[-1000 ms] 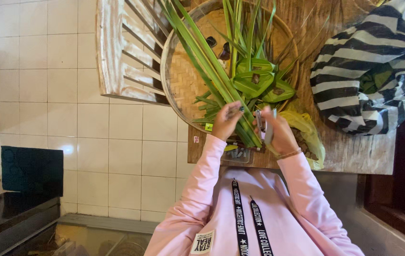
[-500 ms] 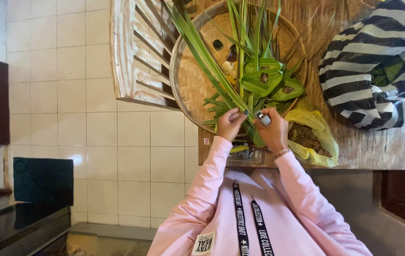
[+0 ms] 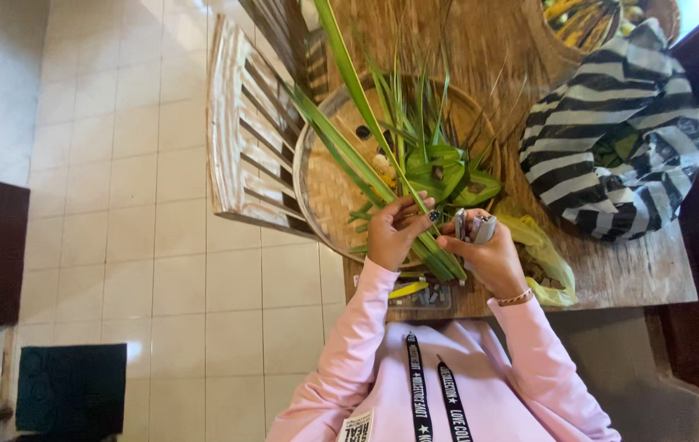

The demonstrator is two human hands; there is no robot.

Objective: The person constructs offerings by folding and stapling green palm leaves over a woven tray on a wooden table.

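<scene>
Wooden counter [image 3: 636, 270] carried striped cloth [image 3: 611, 155], round woven tray [image 3: 325, 188], yellow bag [image 3: 542, 254]. Folded green leaf cups [image 3: 447, 176] lay in tray. Long palm leaves [image 3: 366, 164] ran across tray toward person. Left hand [image 3: 394, 233], grip pinched on leaves at tray's near rim. Right hand [image 3: 488, 254], grip closed on small metal stapler [image 3: 474, 227], just beside leaves.

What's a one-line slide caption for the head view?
Left hand pinches long green leaves over a woven tray; right hand holds a small stapler beside a striped bag.
</scene>
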